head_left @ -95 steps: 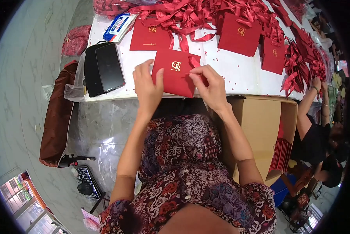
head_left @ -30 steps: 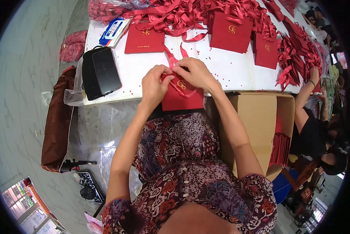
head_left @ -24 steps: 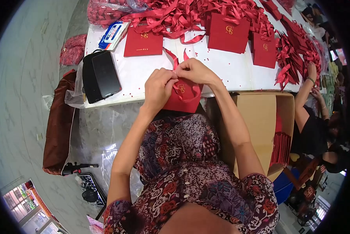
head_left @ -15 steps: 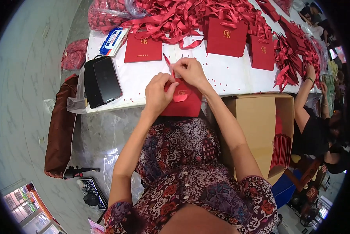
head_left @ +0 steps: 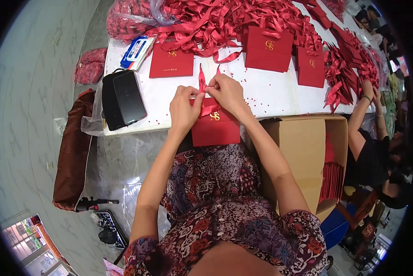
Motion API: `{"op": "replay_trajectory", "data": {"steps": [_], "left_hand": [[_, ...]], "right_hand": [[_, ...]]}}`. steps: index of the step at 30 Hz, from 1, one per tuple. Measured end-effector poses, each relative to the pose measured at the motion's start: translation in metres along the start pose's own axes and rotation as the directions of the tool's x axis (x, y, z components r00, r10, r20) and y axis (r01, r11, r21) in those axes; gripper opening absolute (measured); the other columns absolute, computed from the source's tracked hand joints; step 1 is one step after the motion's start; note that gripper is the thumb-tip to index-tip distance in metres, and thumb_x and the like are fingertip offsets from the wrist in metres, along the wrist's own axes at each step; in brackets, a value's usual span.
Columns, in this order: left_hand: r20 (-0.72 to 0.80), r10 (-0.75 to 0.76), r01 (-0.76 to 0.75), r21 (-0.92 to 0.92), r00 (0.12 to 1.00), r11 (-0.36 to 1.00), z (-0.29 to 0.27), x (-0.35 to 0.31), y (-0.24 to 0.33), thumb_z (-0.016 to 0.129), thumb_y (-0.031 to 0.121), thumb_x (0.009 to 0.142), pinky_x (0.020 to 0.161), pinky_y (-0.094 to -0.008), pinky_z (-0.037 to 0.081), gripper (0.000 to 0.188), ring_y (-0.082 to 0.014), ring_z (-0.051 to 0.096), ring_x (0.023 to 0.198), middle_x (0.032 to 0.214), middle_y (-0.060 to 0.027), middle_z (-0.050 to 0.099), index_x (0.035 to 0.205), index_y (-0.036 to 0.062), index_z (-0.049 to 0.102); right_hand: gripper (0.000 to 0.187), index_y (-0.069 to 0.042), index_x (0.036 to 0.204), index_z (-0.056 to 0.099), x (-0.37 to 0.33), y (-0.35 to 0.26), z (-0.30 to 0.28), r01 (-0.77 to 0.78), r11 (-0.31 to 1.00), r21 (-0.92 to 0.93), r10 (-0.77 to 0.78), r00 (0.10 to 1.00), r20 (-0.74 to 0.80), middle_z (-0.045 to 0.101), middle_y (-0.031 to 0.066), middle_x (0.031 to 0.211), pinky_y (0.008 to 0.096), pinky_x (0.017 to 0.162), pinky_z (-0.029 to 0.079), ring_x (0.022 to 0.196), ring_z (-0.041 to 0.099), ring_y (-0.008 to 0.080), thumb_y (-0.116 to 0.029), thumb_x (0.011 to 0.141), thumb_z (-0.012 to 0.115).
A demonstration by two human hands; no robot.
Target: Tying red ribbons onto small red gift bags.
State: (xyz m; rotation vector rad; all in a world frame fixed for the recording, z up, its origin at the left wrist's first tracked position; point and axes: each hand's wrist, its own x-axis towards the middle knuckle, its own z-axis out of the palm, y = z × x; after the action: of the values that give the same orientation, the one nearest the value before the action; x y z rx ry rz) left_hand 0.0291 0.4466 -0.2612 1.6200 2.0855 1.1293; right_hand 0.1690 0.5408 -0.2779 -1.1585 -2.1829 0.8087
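Observation:
A red paper gift bag (head_left: 215,132) with gold lettering lies at the near edge of the table, its lower part reaching over the edge toward my lap. Above its top, a red ribbon (head_left: 202,82) runs up between my hands with its ends pointing away from me. My left hand (head_left: 185,106) pinches the ribbon between thumb and fingers. Right beside it, my right hand (head_left: 226,93) pinches the ribbon too, its fingertips close to the left ones. A short loop of ribbon hangs over the front of the bag.
Loose red ribbons (head_left: 206,23) are heaped at the back. More red bags (head_left: 268,48) lie before them. A black phone (head_left: 127,96) and a tissue pack (head_left: 136,51) are at left. A cardboard box (head_left: 303,158) holding red bags stands at right, near another person's arm (head_left: 357,126).
My hands have drawn the ribbon ends upright, and my right hand has come nearer to the left. The bag shows more of its front and sits slightly lower.

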Motion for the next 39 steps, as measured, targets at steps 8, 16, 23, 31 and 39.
{"op": "replay_trajectory", "data": {"steps": [8, 16, 23, 31, 39], "left_hand": [[0.028, -0.053, 0.051, 0.075, 0.998, 0.996, 0.018, 0.025, -0.016, 0.075, 0.02, 0.08, 0.065, -0.039, 0.05, 0.027, -0.0295, 0.066, 0.072, 0.079, -0.0096, 0.068, 0.098, 0.0032, 0.067], [0.109, -0.219, 0.243, -0.306, 0.97, 0.921, 0.02, 0.024, -0.02, 0.071, 0.015, 0.087, 0.062, -0.0229, 0.046, 0.021, -0.0066, 0.057, 0.066, 0.077, -0.0033, 0.069, 0.1, -0.0009, 0.07], [0.203, -0.226, 0.304, -0.63, 0.953, 0.714, 0.023, 0.024, -0.015, 0.066, 0.012, 0.092, 0.059, -0.0207, 0.045, 0.02, -0.0056, 0.057, 0.065, 0.08, -0.0037, 0.07, 0.102, -0.0042, 0.069], [0.223, -0.289, 0.365, -0.574, 0.931, 0.733, 0.021, 0.027, -0.009, 0.07, 0.014, 0.089, 0.058, -0.0199, 0.043, 0.017, -0.0045, 0.055, 0.062, 0.075, -0.0021, 0.066, 0.095, -0.0025, 0.07], [0.026, -0.081, 0.085, -0.33, 0.996, 0.94, 0.014, 0.023, 0.012, 0.071, 0.015, 0.086, 0.061, -0.0272, 0.047, 0.016, -0.0142, 0.059, 0.064, 0.081, -0.0077, 0.064, 0.091, -0.0002, 0.071]], "right_hand": [[0.015, -0.003, 0.08, 0.063, 0.0, -0.001, 0.008, 0.056, 0.997, -0.048, -0.06, 0.994, -0.091, 0.065, 0.0109, 0.075, 0.0374, 0.061, 0.05, 0.067, 0.065, 0.0269, -0.016, 0.081, 0.069], [0.015, 0.0, 0.085, 0.064, -0.006, -0.008, -0.004, 0.043, 0.971, 0.234, -0.015, 0.992, -0.124, 0.061, 0.0072, 0.076, 0.0287, 0.061, 0.049, 0.065, 0.061, 0.0153, -0.015, 0.085, 0.069], [0.013, 0.002, 0.089, 0.062, -0.009, -0.011, -0.005, 0.115, 0.958, 0.261, -0.087, 0.989, -0.117, 0.059, 0.0086, 0.08, 0.0288, 0.062, 0.05, 0.067, 0.062, 0.0162, -0.01, 0.087, 0.067], [0.016, -0.002, 0.092, 0.067, -0.005, -0.001, -0.008, 0.033, 0.916, 0.399, -0.03, 0.999, -0.013, 0.065, 0.0081, 0.082, 0.0297, 0.064, 0.049, 0.067, 0.061, 0.0172, -0.018, 0.089, 0.067], [0.017, 0.001, 0.095, 0.071, 0.006, 0.001, -0.011, -0.051, 0.799, 0.599, 0.07, 0.998, -0.008, 0.069, 0.0036, 0.074, 0.0239, 0.059, 0.047, 0.067, 0.06, 0.0057, -0.015, 0.09, 0.067]]}}
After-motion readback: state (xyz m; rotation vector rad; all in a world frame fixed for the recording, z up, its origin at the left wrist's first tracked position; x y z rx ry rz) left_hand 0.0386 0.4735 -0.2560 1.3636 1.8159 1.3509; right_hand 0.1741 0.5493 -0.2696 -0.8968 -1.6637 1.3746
